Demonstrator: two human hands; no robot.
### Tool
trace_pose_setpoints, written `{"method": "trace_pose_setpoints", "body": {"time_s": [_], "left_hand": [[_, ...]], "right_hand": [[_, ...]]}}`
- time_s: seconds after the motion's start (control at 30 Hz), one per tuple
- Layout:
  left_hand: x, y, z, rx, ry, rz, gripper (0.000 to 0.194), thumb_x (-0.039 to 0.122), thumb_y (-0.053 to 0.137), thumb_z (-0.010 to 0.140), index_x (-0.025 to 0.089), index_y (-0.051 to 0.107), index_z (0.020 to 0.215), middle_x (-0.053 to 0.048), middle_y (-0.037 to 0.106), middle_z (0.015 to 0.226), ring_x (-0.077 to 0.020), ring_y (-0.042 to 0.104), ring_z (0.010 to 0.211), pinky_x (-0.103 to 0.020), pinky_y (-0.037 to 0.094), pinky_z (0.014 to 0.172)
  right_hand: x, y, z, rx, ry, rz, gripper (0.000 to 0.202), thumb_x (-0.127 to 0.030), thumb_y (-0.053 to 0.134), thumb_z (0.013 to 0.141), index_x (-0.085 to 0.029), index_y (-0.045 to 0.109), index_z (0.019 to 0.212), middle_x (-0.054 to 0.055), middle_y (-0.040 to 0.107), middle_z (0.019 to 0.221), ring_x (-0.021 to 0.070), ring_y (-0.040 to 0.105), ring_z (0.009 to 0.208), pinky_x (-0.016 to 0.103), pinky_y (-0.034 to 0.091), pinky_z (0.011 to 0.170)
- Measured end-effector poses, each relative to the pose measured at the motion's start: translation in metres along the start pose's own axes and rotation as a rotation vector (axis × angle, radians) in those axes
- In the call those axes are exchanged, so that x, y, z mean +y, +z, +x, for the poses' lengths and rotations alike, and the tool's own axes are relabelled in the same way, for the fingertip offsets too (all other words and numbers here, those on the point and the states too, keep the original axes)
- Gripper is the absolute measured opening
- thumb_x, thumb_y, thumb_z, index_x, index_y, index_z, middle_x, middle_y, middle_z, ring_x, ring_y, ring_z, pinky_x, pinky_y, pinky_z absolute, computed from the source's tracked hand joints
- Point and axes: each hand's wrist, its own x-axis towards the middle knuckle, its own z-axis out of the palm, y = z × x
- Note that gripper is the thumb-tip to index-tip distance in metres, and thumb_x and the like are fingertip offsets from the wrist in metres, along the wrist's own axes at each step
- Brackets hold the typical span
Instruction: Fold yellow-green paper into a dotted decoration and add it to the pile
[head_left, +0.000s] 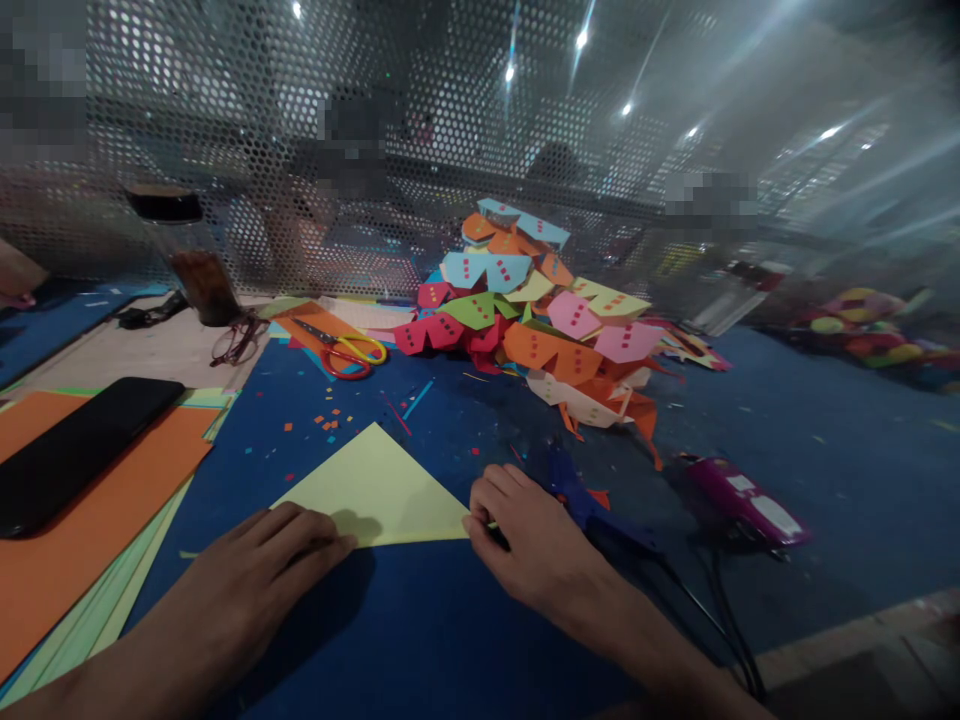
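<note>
A pale yellow sheet of paper (pixel 386 490), folded into a triangle, lies on the blue mat (pixel 420 620) with its peak pointing away from me. My left hand (pixel 277 560) rests over its left corner, fingers curled on the paper and thumb along the near edge. The right corner is pinched between the thumb and bent fingers of my right hand (pixel 514 530). Just right of that hand lies a dark blue tool (pixel 600 515) with a cable.
Cut paper pieces (pixel 525 310) are heaped behind. Red-yellow scissors (pixel 352 355), glasses (pixel 238 338) and a bottle (pixel 199 270) stand or lie back left. A black phone (pixel 90 450) rests on orange paper (pixel 150 500). A purple device (pixel 750 500) lies right.
</note>
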Motion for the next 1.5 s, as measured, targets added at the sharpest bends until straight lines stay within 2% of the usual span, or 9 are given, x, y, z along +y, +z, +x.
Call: {"method": "trace_pose_setpoints", "body": {"time_s": [0.37, 0.57, 1.0, 1.13, 1.3, 1.5], "left_hand": [[0.0, -0.003, -0.005, -0.106, -0.061, -0.004, 0.048, 0.001, 0.042, 0.091, 0.026, 0.068, 0.122, -0.002, 0.074, 0.107, -0.0172, 0.066, 0.093, -0.024, 0.054, 0.082], [-0.002, -0.002, -0.007, -0.129, -0.05, -0.013, 0.048, 0.0, 0.043, 0.091, 0.025, 0.065, 0.126, -0.003, 0.073, 0.111, -0.0173, 0.065, 0.095, -0.025, 0.053, 0.084], [0.001, -0.002, -0.002, -0.041, -0.051, 0.001, 0.048, -0.002, 0.039, 0.091, 0.024, 0.066, 0.12, -0.002, 0.073, 0.105, -0.0169, 0.065, 0.09, -0.025, 0.052, 0.08], [0.001, -0.002, -0.002, -0.066, -0.038, 0.009, 0.048, -0.002, 0.04, 0.09, 0.025, 0.066, 0.121, -0.002, 0.073, 0.105, -0.017, 0.065, 0.09, -0.025, 0.053, 0.08], [0.002, -0.001, -0.002, -0.021, -0.058, -0.005, 0.047, -0.002, 0.038, 0.091, 0.024, 0.066, 0.118, -0.002, 0.073, 0.104, -0.0174, 0.064, 0.091, -0.025, 0.051, 0.081], [0.002, 0.0, -0.002, -0.036, -0.031, 0.014, 0.047, -0.002, 0.039, 0.091, 0.023, 0.067, 0.119, -0.002, 0.073, 0.103, -0.0166, 0.064, 0.089, -0.025, 0.051, 0.08]], "right_hand": [[0.003, 0.005, -0.005, 0.064, 0.001, 0.039, 0.02, -0.008, 0.057, 0.086, -0.021, 0.046, 0.076, 0.002, 0.058, 0.084, 0.0194, 0.052, 0.081, 0.032, 0.039, 0.07], [0.004, 0.007, -0.007, 0.102, -0.029, 0.044, 0.02, -0.006, 0.056, 0.086, -0.021, 0.046, 0.077, 0.002, 0.057, 0.084, 0.0191, 0.051, 0.08, 0.032, 0.038, 0.069], [0.003, 0.005, -0.008, 0.096, -0.027, 0.058, 0.021, -0.005, 0.057, 0.085, -0.021, 0.047, 0.077, 0.003, 0.058, 0.085, 0.019, 0.052, 0.08, 0.032, 0.037, 0.068], [0.005, 0.007, -0.009, 0.113, -0.026, 0.06, 0.021, -0.003, 0.056, 0.085, -0.021, 0.047, 0.077, 0.002, 0.057, 0.085, 0.0189, 0.052, 0.081, 0.033, 0.037, 0.07], [0.005, 0.009, -0.011, 0.123, -0.017, 0.067, 0.021, -0.003, 0.055, 0.085, -0.021, 0.047, 0.077, 0.002, 0.056, 0.085, 0.0193, 0.051, 0.081, 0.033, 0.037, 0.069], [0.007, 0.012, -0.014, 0.154, -0.015, 0.077, 0.019, -0.003, 0.053, 0.085, -0.021, 0.047, 0.081, 0.002, 0.055, 0.087, 0.0192, 0.051, 0.082, 0.032, 0.037, 0.07]]}}
